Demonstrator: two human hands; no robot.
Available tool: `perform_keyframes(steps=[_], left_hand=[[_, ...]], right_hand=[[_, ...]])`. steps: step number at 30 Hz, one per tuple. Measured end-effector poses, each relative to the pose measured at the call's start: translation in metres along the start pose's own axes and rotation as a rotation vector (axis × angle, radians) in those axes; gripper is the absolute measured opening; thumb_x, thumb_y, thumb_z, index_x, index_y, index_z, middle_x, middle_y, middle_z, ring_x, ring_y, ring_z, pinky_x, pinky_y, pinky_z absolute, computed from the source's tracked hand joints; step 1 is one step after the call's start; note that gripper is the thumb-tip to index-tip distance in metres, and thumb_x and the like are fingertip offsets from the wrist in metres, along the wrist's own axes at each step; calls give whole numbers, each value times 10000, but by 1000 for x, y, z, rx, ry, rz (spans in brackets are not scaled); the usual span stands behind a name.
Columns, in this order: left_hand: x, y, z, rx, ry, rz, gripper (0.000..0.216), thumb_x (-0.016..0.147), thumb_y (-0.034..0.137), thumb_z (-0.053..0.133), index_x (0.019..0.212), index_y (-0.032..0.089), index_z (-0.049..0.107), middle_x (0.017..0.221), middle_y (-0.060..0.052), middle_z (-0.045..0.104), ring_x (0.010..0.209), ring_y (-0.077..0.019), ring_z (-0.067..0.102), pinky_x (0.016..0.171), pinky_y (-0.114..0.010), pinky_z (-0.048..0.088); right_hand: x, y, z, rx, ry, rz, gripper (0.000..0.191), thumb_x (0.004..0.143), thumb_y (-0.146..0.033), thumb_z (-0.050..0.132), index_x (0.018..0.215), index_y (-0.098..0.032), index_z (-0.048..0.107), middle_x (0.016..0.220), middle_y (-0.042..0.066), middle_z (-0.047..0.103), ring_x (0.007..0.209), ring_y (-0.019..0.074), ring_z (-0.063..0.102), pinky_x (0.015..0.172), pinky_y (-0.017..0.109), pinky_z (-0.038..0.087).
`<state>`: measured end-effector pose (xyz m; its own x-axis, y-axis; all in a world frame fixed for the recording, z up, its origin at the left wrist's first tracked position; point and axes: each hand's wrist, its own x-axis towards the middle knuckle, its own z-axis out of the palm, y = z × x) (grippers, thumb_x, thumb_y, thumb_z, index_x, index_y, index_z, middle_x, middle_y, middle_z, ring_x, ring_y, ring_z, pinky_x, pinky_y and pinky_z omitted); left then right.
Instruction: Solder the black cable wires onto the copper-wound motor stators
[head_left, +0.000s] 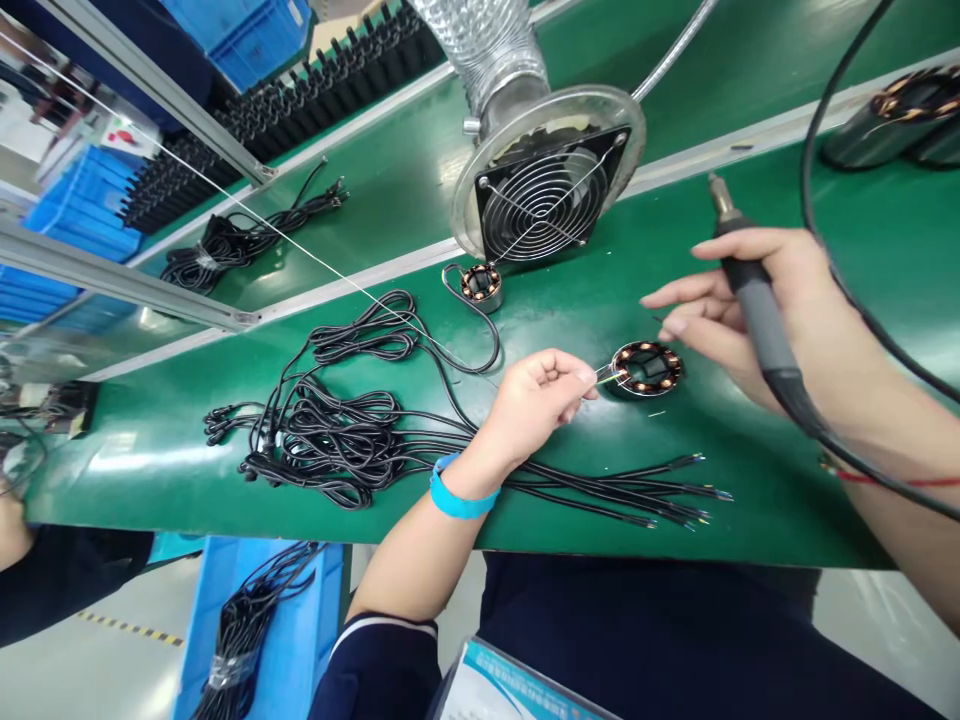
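Note:
My left hand (544, 395), with a blue band at the wrist, pinches thin wires (606, 376) beside a ring-shaped motor stator (646, 370) with copper windings. The stator lies on the green bench top. Held in my right hand (757, 300) is a soldering iron (761, 310), resting across the palm with its metal tip pointing up and away. The thumb and forefinger of that hand reach toward the stator, a small dark piece at the fingertips; I cannot make out what it is. Under my left forearm runs a bundle of black cables (600, 490) with stripped, coloured ends.
Behind stands a round fume extractor fan (544, 205) on a foil duct. A second stator (481, 287) with a cable sits before it. Coiled black cables (337, 430) lie left. Metal cylinders (862, 135) stand back right. A blue bin (315, 600) is below the bench; another person's sleeve (67, 575) is left.

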<state>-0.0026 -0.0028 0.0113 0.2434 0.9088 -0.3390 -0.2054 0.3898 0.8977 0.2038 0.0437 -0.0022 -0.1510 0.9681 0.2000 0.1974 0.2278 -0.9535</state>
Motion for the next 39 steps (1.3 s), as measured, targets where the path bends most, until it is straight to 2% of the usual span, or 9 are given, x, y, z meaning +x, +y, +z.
perform_keyframes(steps=[2, 5, 8, 12, 14, 20, 34, 39], left_hand=[[-1, 2, 2, -18, -7, -20, 260, 737, 367, 742, 705, 162, 585, 562, 48, 577, 437, -29, 393, 417, -178, 284], [-3, 2, 5, -15, 15, -42, 324, 696, 423, 780, 707, 163, 587, 545, 43, 578, 425, -34, 399, 397, -176, 258], [-2, 1, 7, -19, 48, -33, 353, 669, 442, 798, 706, 165, 582, 554, 35, 603, 416, -32, 407, 387, -172, 255], [-2, -2, 9, -25, 93, 12, 383, 671, 462, 816, 719, 170, 574, 580, 35, 624, 412, -30, 419, 387, -168, 270], [-3, -2, 9, -18, 96, 29, 399, 675, 476, 826, 725, 172, 572, 586, 34, 629, 416, -32, 428, 392, -170, 282], [-5, -3, 11, 5, 90, 48, 411, 694, 492, 833, 733, 170, 580, 601, 30, 635, 429, -34, 444, 406, -171, 305], [-7, -4, 11, 86, 88, 65, 342, 770, 452, 772, 752, 175, 573, 643, 37, 624, 476, -35, 451, 469, -190, 372], [-7, -4, 12, 98, 98, 69, 330, 779, 445, 756, 747, 178, 566, 642, 38, 617, 481, -35, 449, 470, -190, 371]], right_hand=[[-15, -10, 3, 32, -13, 43, 444, 807, -275, 714, 1170, -267, 459, 1009, 41, 729, 750, 124, 710, 727, 257, 602], [-30, -19, 11, 91, -11, 71, 445, 838, -327, 728, 1196, -280, 467, 942, 11, 727, 709, 142, 718, 695, 267, 628], [-38, -25, 18, 149, 39, 66, 457, 834, -369, 759, 1188, -303, 477, 879, -28, 695, 706, 156, 728, 673, 266, 643], [-42, -30, 23, 192, 148, 109, 444, 822, -319, 787, 1148, -318, 486, 836, -44, 683, 809, 182, 747, 718, 281, 646], [-42, -30, 24, 182, 188, 121, 458, 799, -304, 804, 1147, -317, 506, 815, -41, 688, 778, 181, 734, 694, 291, 638], [-41, -24, 29, 163, 174, 137, 531, 757, -337, 828, 1186, -297, 519, 778, -44, 683, 661, 167, 689, 618, 303, 624], [-40, -25, 28, 129, 159, 174, 571, 739, -416, 847, 1190, -296, 518, 769, -50, 685, 648, 172, 689, 612, 311, 619], [-43, -21, 28, 60, 136, 144, 547, 781, -439, 817, 1218, -302, 519, 772, -46, 667, 676, 176, 686, 643, 323, 611]])
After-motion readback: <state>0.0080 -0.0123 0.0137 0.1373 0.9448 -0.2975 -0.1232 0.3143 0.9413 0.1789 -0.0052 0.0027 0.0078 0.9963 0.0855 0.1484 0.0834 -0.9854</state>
